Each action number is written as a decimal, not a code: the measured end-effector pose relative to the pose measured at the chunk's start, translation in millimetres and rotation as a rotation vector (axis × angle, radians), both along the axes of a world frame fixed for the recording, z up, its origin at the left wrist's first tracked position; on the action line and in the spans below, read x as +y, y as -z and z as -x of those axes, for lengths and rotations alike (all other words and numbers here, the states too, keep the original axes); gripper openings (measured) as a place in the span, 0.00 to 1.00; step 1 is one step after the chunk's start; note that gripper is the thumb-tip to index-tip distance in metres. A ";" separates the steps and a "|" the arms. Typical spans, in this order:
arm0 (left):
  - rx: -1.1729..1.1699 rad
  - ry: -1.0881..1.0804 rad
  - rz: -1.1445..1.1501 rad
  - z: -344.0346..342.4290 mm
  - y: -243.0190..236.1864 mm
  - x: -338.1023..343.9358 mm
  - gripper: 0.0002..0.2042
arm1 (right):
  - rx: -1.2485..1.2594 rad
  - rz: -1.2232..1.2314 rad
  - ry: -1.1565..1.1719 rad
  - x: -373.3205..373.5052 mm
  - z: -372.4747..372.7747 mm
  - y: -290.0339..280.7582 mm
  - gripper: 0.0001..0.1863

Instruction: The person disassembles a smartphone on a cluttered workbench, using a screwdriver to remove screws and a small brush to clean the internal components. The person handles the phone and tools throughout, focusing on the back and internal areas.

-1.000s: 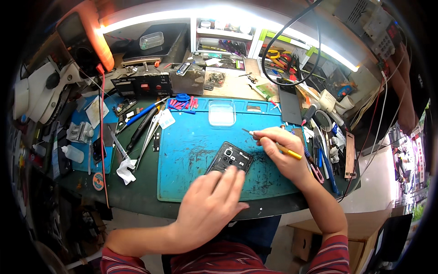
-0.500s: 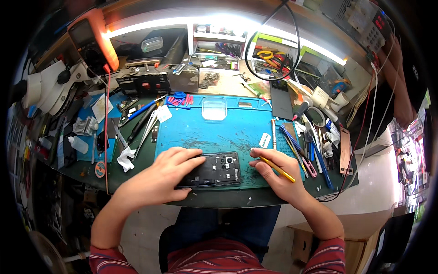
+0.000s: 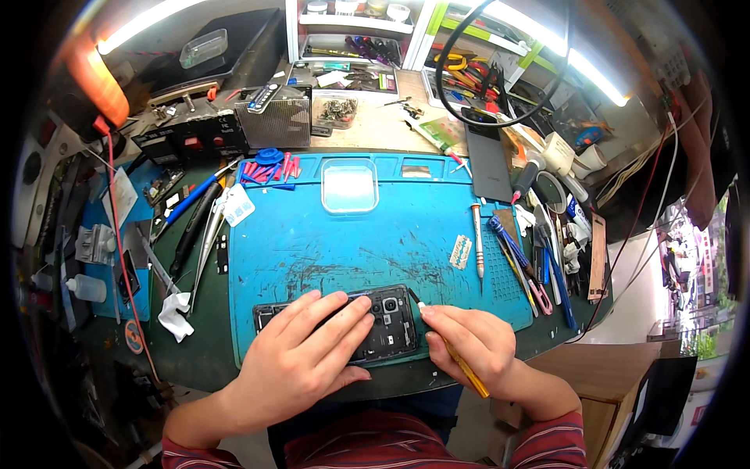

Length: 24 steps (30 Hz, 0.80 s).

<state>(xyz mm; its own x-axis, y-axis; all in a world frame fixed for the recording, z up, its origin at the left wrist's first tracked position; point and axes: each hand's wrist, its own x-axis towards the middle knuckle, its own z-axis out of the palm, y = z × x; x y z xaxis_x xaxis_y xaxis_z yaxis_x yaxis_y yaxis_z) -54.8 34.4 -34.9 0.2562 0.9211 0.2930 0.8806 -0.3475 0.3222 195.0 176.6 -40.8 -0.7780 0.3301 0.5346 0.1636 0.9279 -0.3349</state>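
Note:
A black phone (image 3: 398, 336) with its back cover off lies sideways near the front of the blue mat (image 3: 328, 246), cameras at its right end. Fingers of my left hand (image 3: 305, 352) lie across it up to the top edge, with the thumb along the lower edge, holding it. My right hand (image 3: 473, 344) grips a thin yellow-handled tool (image 3: 461, 367), whose dark narrow tip touches or nears the phone's upper right corner. Above stands a clear plastic box (image 3: 349, 199). A pen-like screwdriver (image 3: 478, 242) and a small pale strip (image 3: 459, 252) lie on the mat to the right.
Tweezers, knives and pens (image 3: 199, 223) line the mat's left; pliers and tools (image 3: 539, 266) crowd its right. A dark panel (image 3: 491, 180) lies at the back right. Shelves (image 3: 351, 55) of parts stand behind. A black cable loop (image 3: 500, 117) hangs overhead. Another person's arm (image 3: 695, 172) is at far right.
Since a second ago the phone has turned from diagonal to sideways. My left hand has settled across it, and the tool in my right hand has come down to its right end.

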 end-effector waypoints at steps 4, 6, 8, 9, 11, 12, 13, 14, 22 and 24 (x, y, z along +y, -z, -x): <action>-0.033 0.006 0.002 2.0 1.6 0.0 0.34 | -0.058 -0.043 0.012 -2.2 0.3 -3.3 0.18; -0.050 0.001 0.009 1.9 2.8 -1.0 0.34 | -0.076 -0.078 0.017 -4.1 0.9 -3.0 0.18; -0.078 -0.010 0.016 1.8 4.3 -1.7 0.34 | -0.093 -0.120 0.027 -7.0 2.8 -3.3 0.18; -0.081 -0.009 0.018 2.1 4.6 -1.6 0.33 | -0.107 -0.138 0.034 -8.9 3.8 -4.0 0.18; -0.085 -0.009 0.022 2.6 4.7 -1.7 0.33 | -0.132 -0.173 0.045 -13.1 6.4 -5.5 0.17; -0.086 -0.009 0.021 2.5 5.1 -1.7 0.33 | -0.140 -0.194 0.064 -16.2 8.2 -5.3 0.17; -0.086 -0.009 0.019 2.4 5.1 -1.9 0.33 | -0.148 -0.215 0.084 -19.8 10.7 -5.0 0.17; -0.086 -0.010 0.018 2.3 5.0 -2.0 0.33 | -0.156 -0.237 0.103 -22.2 12.6 -5.3 0.17; -0.119 -0.006 0.033 2.3 3.8 -2.7 0.33 | -0.199 -0.203 0.161 -27.9 19.0 -12.8 0.18; -0.125 -0.003 0.039 2.0 4.1 -2.5 0.33 | -0.193 -0.164 0.157 -26.9 18.7 -14.0 0.19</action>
<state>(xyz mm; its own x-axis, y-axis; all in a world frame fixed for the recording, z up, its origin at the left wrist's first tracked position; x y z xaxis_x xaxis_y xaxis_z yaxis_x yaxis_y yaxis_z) -56.8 32.0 -39.0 0.2169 0.9331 0.2868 0.8336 -0.3299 0.4430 176.3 149.7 -26.8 -0.8167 0.3761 0.4376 0.3556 0.9253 -0.1316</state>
